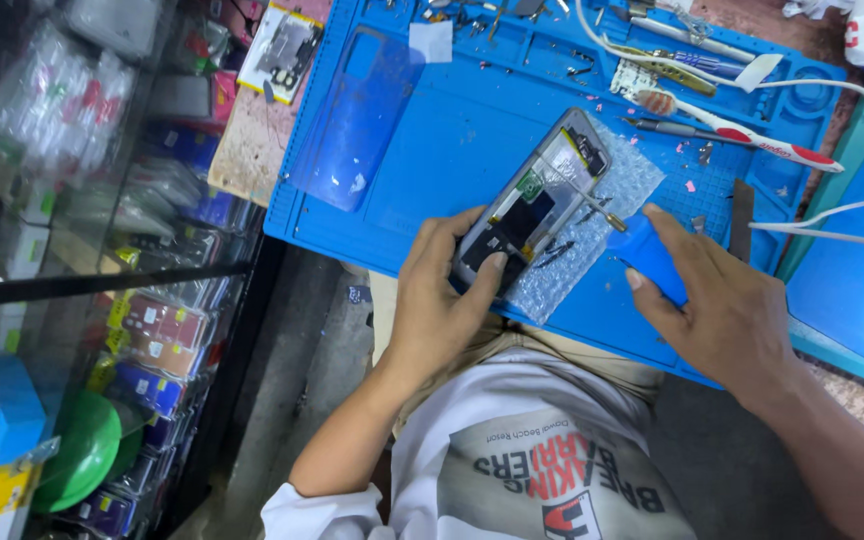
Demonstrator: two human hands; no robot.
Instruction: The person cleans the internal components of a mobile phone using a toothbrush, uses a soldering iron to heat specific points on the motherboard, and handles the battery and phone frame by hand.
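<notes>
An opened phone (537,195) with its back removed lies on a sheet of bubble wrap (607,215) on a blue work mat (452,130). My left hand (442,295) grips the phone's near end, thumb on its inner parts. My right hand (722,305) holds a blue-handled screwdriver (647,250), its metal tip pointing at the phone's middle. A translucent blue back cover (357,115) lies on the mat's left side.
Tweezers, a toothbrush (742,130), small tools and screws lie along the mat's far edge. White cables (832,215) run at the right. Another phone part (282,50) sits on the counter at the upper left. A glass showcase with packaged goods (102,200) stands left.
</notes>
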